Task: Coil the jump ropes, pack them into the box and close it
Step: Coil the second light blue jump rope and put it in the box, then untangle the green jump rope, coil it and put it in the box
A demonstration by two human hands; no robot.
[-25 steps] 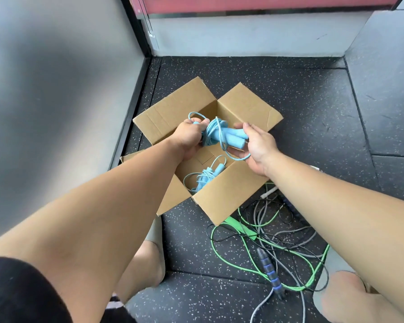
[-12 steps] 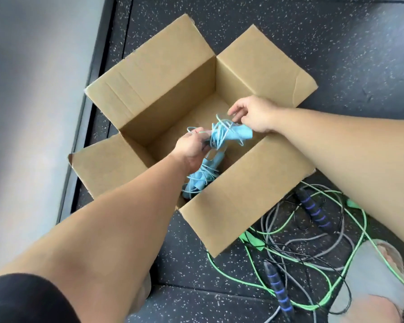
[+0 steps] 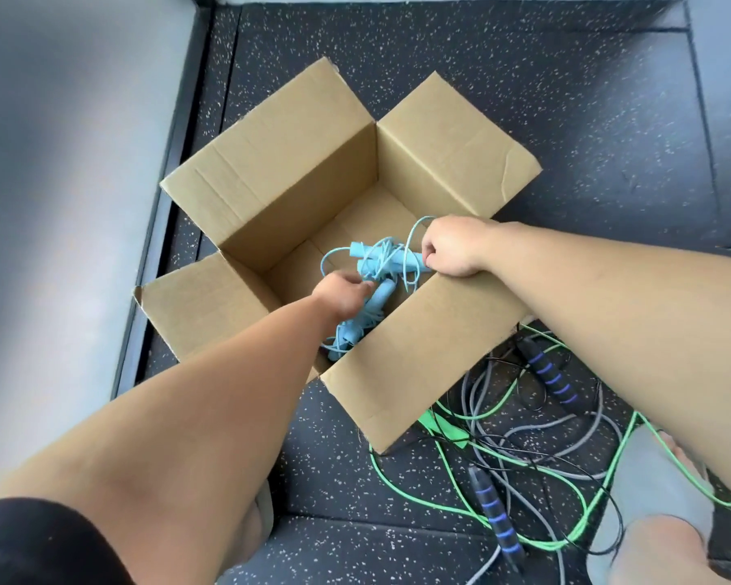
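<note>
I read the box (image 3: 279, 162) as matt corrugated cardboard, the light-blue jump rope (image 3: 374, 263) as smooth plastic, the floor (image 3: 608, 120) as speckled matt rubber.

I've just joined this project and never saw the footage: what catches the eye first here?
A cardboard box stands open on the floor, light-blue jump ropes bundled inside. The right hand grips them while the left hand reaches in below. Right of the box, green and grey ropes lie tangled.
</note>
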